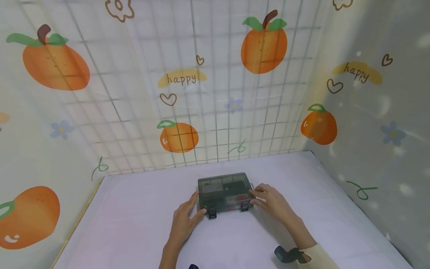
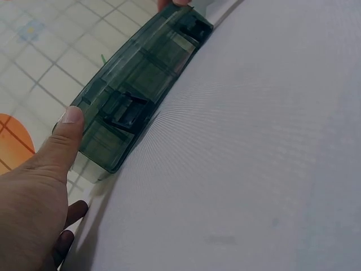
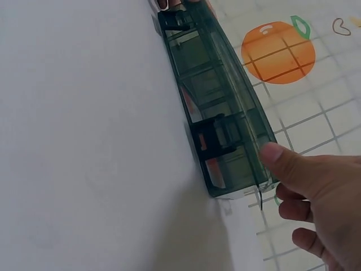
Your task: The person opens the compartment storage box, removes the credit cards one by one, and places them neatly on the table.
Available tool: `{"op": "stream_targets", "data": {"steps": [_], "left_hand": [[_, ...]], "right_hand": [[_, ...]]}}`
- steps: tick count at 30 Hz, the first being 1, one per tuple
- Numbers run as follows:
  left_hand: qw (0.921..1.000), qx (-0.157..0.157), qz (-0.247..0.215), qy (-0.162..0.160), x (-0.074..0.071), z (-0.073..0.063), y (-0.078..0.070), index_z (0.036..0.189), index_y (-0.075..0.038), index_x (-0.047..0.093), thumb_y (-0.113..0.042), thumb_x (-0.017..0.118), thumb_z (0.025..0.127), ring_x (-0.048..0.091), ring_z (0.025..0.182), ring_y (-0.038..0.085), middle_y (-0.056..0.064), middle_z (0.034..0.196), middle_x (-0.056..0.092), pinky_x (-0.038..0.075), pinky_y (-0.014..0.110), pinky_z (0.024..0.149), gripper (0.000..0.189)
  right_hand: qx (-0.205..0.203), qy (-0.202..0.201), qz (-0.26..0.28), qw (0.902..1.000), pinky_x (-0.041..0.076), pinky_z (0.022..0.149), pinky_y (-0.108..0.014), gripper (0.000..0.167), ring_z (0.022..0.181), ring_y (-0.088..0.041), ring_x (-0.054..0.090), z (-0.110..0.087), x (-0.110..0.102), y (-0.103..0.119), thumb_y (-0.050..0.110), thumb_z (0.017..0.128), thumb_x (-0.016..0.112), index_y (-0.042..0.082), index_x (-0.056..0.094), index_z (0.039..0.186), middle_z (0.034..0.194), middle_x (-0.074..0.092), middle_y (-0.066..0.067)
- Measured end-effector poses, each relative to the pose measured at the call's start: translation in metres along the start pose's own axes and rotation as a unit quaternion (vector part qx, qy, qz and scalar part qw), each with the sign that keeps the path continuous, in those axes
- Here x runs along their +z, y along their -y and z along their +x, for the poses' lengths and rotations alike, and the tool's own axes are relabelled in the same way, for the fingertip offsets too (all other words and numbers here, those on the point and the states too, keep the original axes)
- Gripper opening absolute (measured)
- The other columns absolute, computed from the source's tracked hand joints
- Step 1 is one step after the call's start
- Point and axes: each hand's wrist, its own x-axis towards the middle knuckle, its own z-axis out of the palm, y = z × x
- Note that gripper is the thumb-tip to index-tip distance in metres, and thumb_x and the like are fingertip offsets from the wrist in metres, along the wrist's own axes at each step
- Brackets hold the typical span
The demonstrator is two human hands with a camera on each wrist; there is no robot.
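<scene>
A translucent dark green plastic storage box (image 1: 221, 192) lies on the table with its lid down. Two black latches sit on its front side, the left latch (image 1: 212, 213) and the right latch (image 1: 244, 206). My left hand (image 1: 183, 222) holds the box's left end, thumb at the front corner and fingers along the side. At the opposite end, my right hand (image 1: 273, 203) grips the right side, its thumb (image 3: 273, 155) on the lid's edge. Through the tinted plastic, dividers and some pale and reddish contents show.
A white surface (image 1: 134, 224) spreads around the box. Behind it hangs a curtain (image 1: 218, 123) printed with oranges, over a wire grid. Another printed sheet (image 1: 362, 149) stands along the right. A dark strapped device (image 1: 289, 255) is on the right wrist.
</scene>
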Motion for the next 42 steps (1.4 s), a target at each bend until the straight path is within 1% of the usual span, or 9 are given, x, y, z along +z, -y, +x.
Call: {"op": "stream_targets", "data": {"steps": [8,12,16,21,24,29,34,38,42], "left_hand": [[1.0000,0.005,0.005,-0.004,0.001,0.001,0.001,0.152,-0.028,0.045,-0.057,0.070,0.087,0.053,0.126,0.039,0.014,0.138,0.060,0.040,0.063,0.103,0.076],[0.9999,0.010,0.009,-0.009,0.002,0.000,0.002,0.152,-0.025,0.046,-0.055,0.070,0.088,0.053,0.126,0.040,0.014,0.138,0.060,0.039,0.064,0.102,0.075],[0.9998,0.015,0.009,-0.013,0.002,0.000,0.002,0.152,-0.026,0.046,-0.053,0.069,0.089,0.054,0.125,0.041,0.015,0.137,0.060,0.041,0.064,0.101,0.072],[0.9998,0.015,0.005,-0.012,0.001,0.000,0.001,0.152,-0.025,0.046,-0.052,0.070,0.089,0.055,0.123,0.042,0.017,0.136,0.060,0.042,0.065,0.099,0.072],[1.0000,0.001,0.005,-0.008,0.000,0.000,-0.001,0.152,-0.027,0.045,-0.052,0.070,0.089,0.054,0.124,0.042,0.016,0.137,0.060,0.041,0.064,0.100,0.072],[0.9999,-0.010,0.006,-0.002,-0.001,0.002,-0.002,0.152,-0.030,0.045,-0.051,0.070,0.090,0.053,0.127,0.038,0.012,0.140,0.058,0.040,0.063,0.102,0.070],[0.9999,-0.011,0.009,0.001,-0.002,0.000,-0.002,0.152,-0.032,0.045,-0.059,0.065,0.090,0.052,0.128,0.035,0.005,0.143,0.057,0.038,0.064,0.103,0.070],[0.9999,-0.001,0.014,0.001,-0.003,0.000,-0.002,0.149,-0.031,0.049,-0.060,0.062,0.091,0.053,0.127,0.030,-0.003,0.146,0.054,0.036,0.063,0.105,0.066],[0.9996,0.021,0.020,0.001,-0.001,0.001,0.000,0.146,-0.028,0.053,-0.057,0.061,0.094,0.054,0.126,0.028,-0.007,0.150,0.049,0.035,0.063,0.105,0.060]], "right_hand": [[0.007,-0.013,0.009,0.9999,0.054,0.069,-0.027,0.029,0.081,-0.009,0.059,0.001,-0.003,0.001,0.015,0.078,0.087,0.006,0.078,0.105,0.093,0.064,0.004],[0.013,0.002,0.006,0.9999,0.055,0.071,-0.028,0.033,0.083,-0.011,0.061,0.000,-0.003,0.001,0.019,0.077,0.088,0.008,0.077,0.106,0.096,0.065,0.003],[0.001,0.010,-0.015,0.9998,0.056,0.073,-0.030,0.036,0.085,-0.012,0.061,0.001,-0.004,0.001,0.020,0.075,0.090,0.010,0.077,0.106,0.098,0.064,0.003],[-0.028,-0.020,-0.022,0.9992,0.055,0.069,-0.030,0.035,0.080,-0.012,0.060,0.004,-0.005,-0.001,0.014,0.072,0.092,0.008,0.078,0.103,0.092,0.065,0.003],[-0.028,-0.038,-0.011,0.9988,0.056,0.068,-0.029,0.035,0.080,-0.012,0.061,0.007,-0.006,-0.002,0.012,0.071,0.092,0.007,0.078,0.103,0.091,0.065,0.002],[-0.014,-0.041,0.003,0.9990,0.057,0.070,-0.028,0.034,0.082,-0.011,0.062,0.013,-0.010,-0.002,0.011,0.074,0.090,0.006,0.078,0.105,0.093,0.066,0.001],[-0.002,-0.050,0.024,0.9985,0.057,0.068,-0.026,0.034,0.080,-0.011,0.062,0.018,-0.012,-0.003,0.010,0.074,0.089,0.006,0.078,0.106,0.093,0.067,0.001],[0.031,-0.045,0.039,0.9977,0.058,0.067,-0.028,0.034,0.080,-0.011,0.062,0.022,-0.014,-0.002,0.010,0.076,0.088,0.008,0.078,0.108,0.094,0.066,0.004],[0.071,-0.039,0.049,0.9955,0.059,0.069,-0.032,0.033,0.081,-0.011,0.062,0.028,-0.019,0.001,0.010,0.078,0.086,0.010,0.077,0.111,0.096,0.065,0.005]]}}
